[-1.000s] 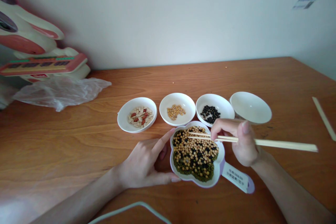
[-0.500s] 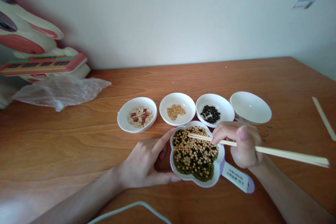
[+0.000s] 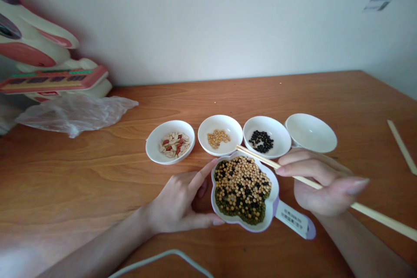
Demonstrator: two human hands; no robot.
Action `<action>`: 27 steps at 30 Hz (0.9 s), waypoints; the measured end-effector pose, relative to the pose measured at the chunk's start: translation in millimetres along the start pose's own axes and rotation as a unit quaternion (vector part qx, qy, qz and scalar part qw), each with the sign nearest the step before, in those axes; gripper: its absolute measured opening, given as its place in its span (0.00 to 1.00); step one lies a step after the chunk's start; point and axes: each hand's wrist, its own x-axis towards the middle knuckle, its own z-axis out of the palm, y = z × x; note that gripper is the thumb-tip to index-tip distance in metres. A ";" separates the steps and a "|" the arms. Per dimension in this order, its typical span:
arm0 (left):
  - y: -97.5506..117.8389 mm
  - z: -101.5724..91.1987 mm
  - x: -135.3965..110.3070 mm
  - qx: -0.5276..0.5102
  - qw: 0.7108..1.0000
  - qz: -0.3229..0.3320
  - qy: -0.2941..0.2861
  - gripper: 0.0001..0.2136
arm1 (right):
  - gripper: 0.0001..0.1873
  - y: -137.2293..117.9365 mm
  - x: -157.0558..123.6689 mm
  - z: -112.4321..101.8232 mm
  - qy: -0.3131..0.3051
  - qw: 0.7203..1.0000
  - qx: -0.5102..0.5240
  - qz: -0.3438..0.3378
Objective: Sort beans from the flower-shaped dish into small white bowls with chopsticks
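Standing at twelve o'clock from the purple-rimmed tray point(image 3: 269, 209), a pale wall point(image 3: 208, 21) is backing a brown wooden table point(image 3: 97, 173). Well apart from the tray at ten o'clock, a pink-and-white toy point(image 3: 55, 80) with keyboard keys is standing, and a clear plastic bag point(image 3: 78, 113) is lying just in front of it.

At three o'clock the right hand point(image 3: 322, 184) is clasping a pair of wooden chopsticks point(image 3: 260, 158), which are pointing towards ten; their tips are hovering close together just past the tray's twelve o'clock edge, and whether they are pinching anything I cannot tell. At nine o'clock the left hand point(image 3: 179, 202) is bracing the tray, its thumb and forefinger spread apart and touching the rim.

The tray is resting on the table between the hands, its labelled handle point(image 3: 293, 219) pointing to four o'clock. White bowls are lining its far side: the peanut bowl point(image 3: 154, 139) at ten, the yellow-bean bowl point(image 3: 233, 132) at eleven, the black-bean bowl point(image 3: 280, 137) at one and the fourth bowl point(image 3: 311, 132) at two. A light wooden strip point(image 3: 402, 147) is lying near three, beyond the right hand.

Smallest of all, mixed yellow, black and green beans point(image 3: 241, 191) are covering the tray's floor.
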 end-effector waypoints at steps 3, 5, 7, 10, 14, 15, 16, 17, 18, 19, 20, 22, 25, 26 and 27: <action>0.3 0.2 0.1 -0.005 1.000 -0.005 -0.001 0.54 | 0.44 5.3 -2.6 5.2 0.028 0.999 -0.005 -0.016; 0.7 0.3 0.1 -0.009 1.000 -0.004 -0.001 0.54 | 0.41 12.5 -4.3 8.0 0.008 0.999 0.012 -0.038; 0.8 0.5 0.3 -0.008 1.000 0.001 0.001 0.54 | 0.35 20.4 -5.6 9.4 -0.037 0.997 0.033 -0.058; 0.2 1.3 0.4 -0.002 1.000 0.006 0.008 0.53 | 0.28 27.8 -6.2 9.4 -0.087 0.993 0.027 -0.073; -1.2 2.3 0.2 -0.003 1.000 0.006 0.006 0.54 | 0.28 28.1 -5.6 7.7 -0.082 0.995 0.022 -0.057; -1.4 2.5 0.2 -0.003 1.000 0.005 0.005 0.54 | 0.28 27.8 -5.4 7.2 -0.083 0.995 0.025 -0.055; -1.5 2.5 0.2 -0.002 1.000 0.004 0.004 0.54 | 0.28 27.7 -5.1 6.8 -0.085 0.994 0.029 -0.055; -1.6 2.6 0.2 0.000 1.000 0.004 0.005 0.54 | 0.28 27.8 -4.8 6.5 -0.088 0.994 0.032 -0.056; -1.6 2.6 0.2 0.001 1.000 0.004 0.005 0.54 | 0.28 28.0 -4.5 6.2 -0.091 0.994 0.035 -0.057; -1.7 2.7 0.1 0.001 1.000 0.004 0.004 0.54 | 0.28 28.0 -4.2 6.2 -0.093 0.993 0.037 -0.056; -1.8 2.9 -0.1 0.000 1.000 0.004 0.003 0.53 | 0.28 27.6 -3.7 6.2 -0.093 0.994 0.038 -0.053; -2.3 3.3 -0.5 -0.001 1.000 0.002 0.002 0.53 | 0.29 25.3 -2.3 6.6 -0.088 0.994 0.039 -0.047; -3.0 3.5 -1.2 -0.002 1.000 0.004 0.005 0.55 | 0.33 18.3 1.3 6.2 -0.073 0.996 0.046 -0.018; -3.0 3.2 -1.3 -0.002 1.000 0.005 0.006 0.55 | 0.35 15.9 2.6 5.3 -0.071 0.996 0.050 -0.004; -2.7 2.8 -1.3 -0.001 1.000 0.005 0.005 0.55 | 0.37 14.0 3.7 4.1 -0.073 0.996 0.054 0.007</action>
